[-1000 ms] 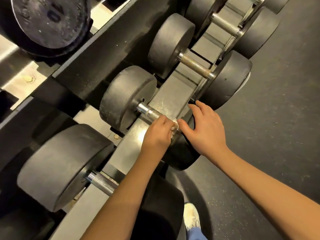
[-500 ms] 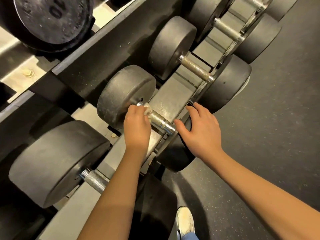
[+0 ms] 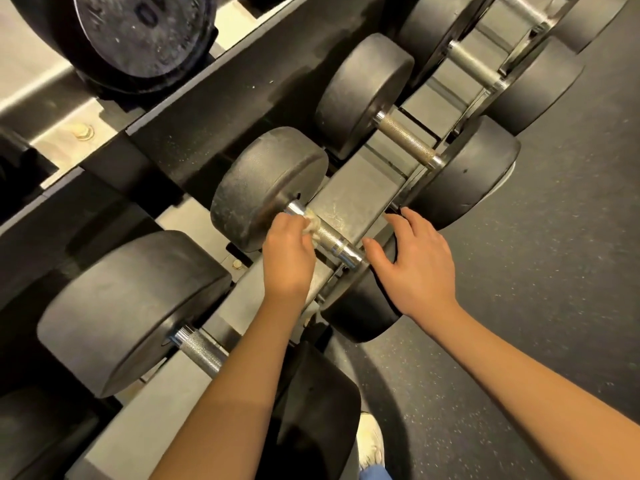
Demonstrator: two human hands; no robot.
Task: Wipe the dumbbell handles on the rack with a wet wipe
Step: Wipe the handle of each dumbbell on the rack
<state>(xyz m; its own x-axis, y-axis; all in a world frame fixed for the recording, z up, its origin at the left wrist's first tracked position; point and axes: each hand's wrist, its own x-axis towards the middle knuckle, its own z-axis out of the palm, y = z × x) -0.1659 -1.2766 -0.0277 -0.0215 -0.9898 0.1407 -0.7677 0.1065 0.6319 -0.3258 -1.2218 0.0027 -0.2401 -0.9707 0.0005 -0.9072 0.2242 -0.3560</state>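
The crumpled whitish wet wipe sits on the knurled steel handle of the middle black dumbbell, towards its far end, on the metal rack. The left hand curls round both. The right hand lies spread flat on the near rubber head. The knurling could snag the wipe loose, and weak bracing could let the bar roll.

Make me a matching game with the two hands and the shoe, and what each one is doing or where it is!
Things:
1. left hand
2. right hand
3. shoe

What or where:
A. rests open on the round weight
B. stands on the floor
C. grips the wipe on the handle

Pairs: 1-C, 2-A, 3-B
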